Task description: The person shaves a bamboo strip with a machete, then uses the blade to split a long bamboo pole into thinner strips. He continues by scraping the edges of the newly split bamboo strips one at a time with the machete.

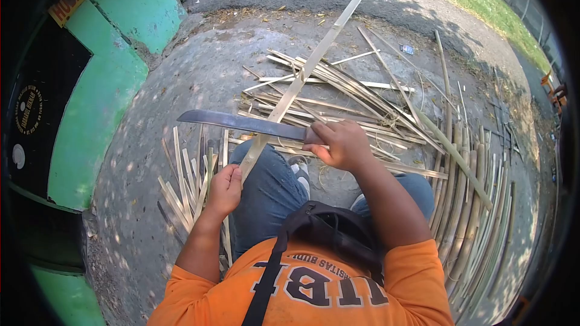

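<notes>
Machete (pixel 241 122) sits in my R hand (pixel 341 143), fist closed round the handle, blade pointing left and lying flat-ish across the long bamboo strip (pixel 308 66). L hand (pixel 225 190) is closed on the near end of that strip, just left of my knee (pixel 266 187). From there the strip runs up and away to the far right, well past the loose pile of strips (pixel 344 93) on the ground in front. Blade meets it a bit beyond my L hand, over my lap. Can't tell if the edge is biting in or just resting on top.

Looks to me like the trimming/thinning step: one strip pinned at the near end, knife working along it.

Finished-looking short slats (pixel 184 184) lie fanned out near-left, beside my L wrist. Thicker split bamboo (pixel 465 205) is stacked in a curve on the right. Green wall (pixel 103 96) stands at left, w/ concrete ground (pixel 181 72) btwn it and the piles.

Next move, as I judge it, calls for a firm L grip so the strip doesn't twist, blade angle kept shallow, and the stroke pushed away from me toward the far end. L fingers are close to the edge, so they need to stay behind the blade. Thigh is right under the work too, so watch the depth.
</notes>
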